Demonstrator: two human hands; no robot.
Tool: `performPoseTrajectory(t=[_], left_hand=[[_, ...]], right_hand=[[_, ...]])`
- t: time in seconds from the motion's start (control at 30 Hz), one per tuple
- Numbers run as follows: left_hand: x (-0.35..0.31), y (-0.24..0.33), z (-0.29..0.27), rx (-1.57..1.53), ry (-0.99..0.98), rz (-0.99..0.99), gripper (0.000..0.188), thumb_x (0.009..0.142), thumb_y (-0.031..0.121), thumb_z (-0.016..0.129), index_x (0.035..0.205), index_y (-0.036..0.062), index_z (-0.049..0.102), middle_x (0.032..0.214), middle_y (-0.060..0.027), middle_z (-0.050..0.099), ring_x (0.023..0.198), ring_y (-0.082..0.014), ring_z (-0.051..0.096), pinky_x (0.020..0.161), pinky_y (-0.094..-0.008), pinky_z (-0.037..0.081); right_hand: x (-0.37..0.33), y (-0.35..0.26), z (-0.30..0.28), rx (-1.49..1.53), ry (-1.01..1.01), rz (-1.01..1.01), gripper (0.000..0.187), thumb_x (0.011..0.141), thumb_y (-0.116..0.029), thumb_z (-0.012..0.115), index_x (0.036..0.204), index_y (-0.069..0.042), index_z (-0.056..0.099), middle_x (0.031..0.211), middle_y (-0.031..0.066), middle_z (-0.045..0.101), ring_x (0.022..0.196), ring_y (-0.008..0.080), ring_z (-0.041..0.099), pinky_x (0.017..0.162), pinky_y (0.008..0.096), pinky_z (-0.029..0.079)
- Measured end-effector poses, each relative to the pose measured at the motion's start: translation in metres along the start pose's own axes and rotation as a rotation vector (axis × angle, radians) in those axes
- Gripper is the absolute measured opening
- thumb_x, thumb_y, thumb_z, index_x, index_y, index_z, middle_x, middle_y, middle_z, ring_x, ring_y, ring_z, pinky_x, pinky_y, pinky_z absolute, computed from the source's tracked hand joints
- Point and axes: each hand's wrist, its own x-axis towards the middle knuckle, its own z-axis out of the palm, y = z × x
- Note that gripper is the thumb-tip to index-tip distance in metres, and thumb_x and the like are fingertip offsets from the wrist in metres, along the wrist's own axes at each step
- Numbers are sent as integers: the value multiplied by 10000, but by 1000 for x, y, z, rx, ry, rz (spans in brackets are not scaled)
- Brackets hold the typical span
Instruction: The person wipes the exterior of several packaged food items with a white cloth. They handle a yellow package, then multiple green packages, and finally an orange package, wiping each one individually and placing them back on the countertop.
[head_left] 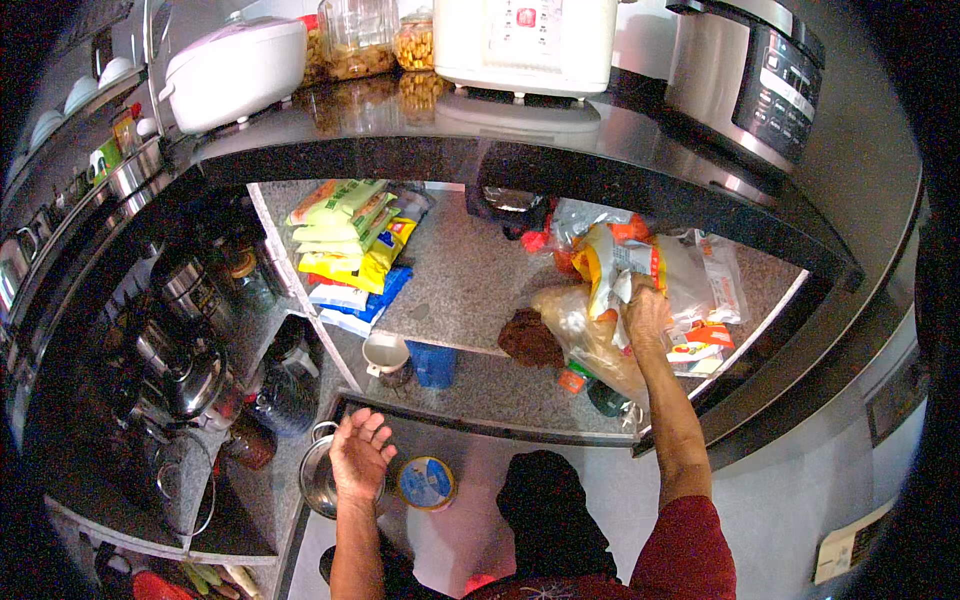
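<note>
My right hand [645,308] reaches into the right side of the cupboard shelf. Its fingers are closed on a yellow and white plastic bag [602,265] in a heap of packages. Just below that bag lies a clear plastic bag [590,325] with pale contents I cannot make out, next to a dark brown lump [530,338]. Empty, with fingers apart and slightly curled, my left hand [362,452] is held palm up. Beneath it, partly hidden, is a steel pot [318,478], with a round blue-lidded tub [427,483] to the right.
Stacked food packets [350,235] fill the shelf's left side. A white cup [385,353] and a blue container [433,364] stand lower down. The dark counter edge [400,158] overhangs the shelf, carrying a white casserole [240,70] and an electric cooker [740,85]. Pots [200,385] crowd the left shelves.
</note>
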Motion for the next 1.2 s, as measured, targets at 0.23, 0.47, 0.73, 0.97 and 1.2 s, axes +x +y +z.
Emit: performPoseTrajectory(t=[0.23,0.47,0.73,0.97,1.2], left_hand=[[-1,-2,2,22,18,-17,304,857,372,503,991,115,597,923,-55,650,769,-214,628,605,-404,528],[0,-8,12,64,21,-54,292,829,374,537,989,134,580,928,-28,639,795,-187,609,615,-361,500],[8,-23,20,118,17,-117,306,800,360,573,1007,136,555,946,-32,624,800,-172,592,653,-349,475],[12,-39,55,324,-124,-91,399,797,304,587,1119,92,485,1073,-127,582,919,-241,583,719,-373,485],[52,-94,170,297,-418,-373,555,806,394,580,1234,85,408,1204,-131,511,1091,-294,502,858,-451,432]], right_hand=[[-1,-2,-15,98,63,8,379,633,-138,689,985,-48,579,889,225,590,700,371,606,615,433,498],[-35,20,-16,-123,-244,39,678,665,-317,702,1228,-55,430,1137,256,497,748,370,614,599,424,506],[-52,21,-3,-342,73,-223,298,717,-105,540,1000,-12,535,729,120,579,589,285,618,508,401,502],[-62,26,-48,-106,158,-364,149,675,-84,558,816,-36,576,713,114,575,544,260,583,481,379,475],[-110,32,-83,-2,198,-565,237,690,-95,560,912,-25,600,652,77,530,523,198,529,460,336,416]])
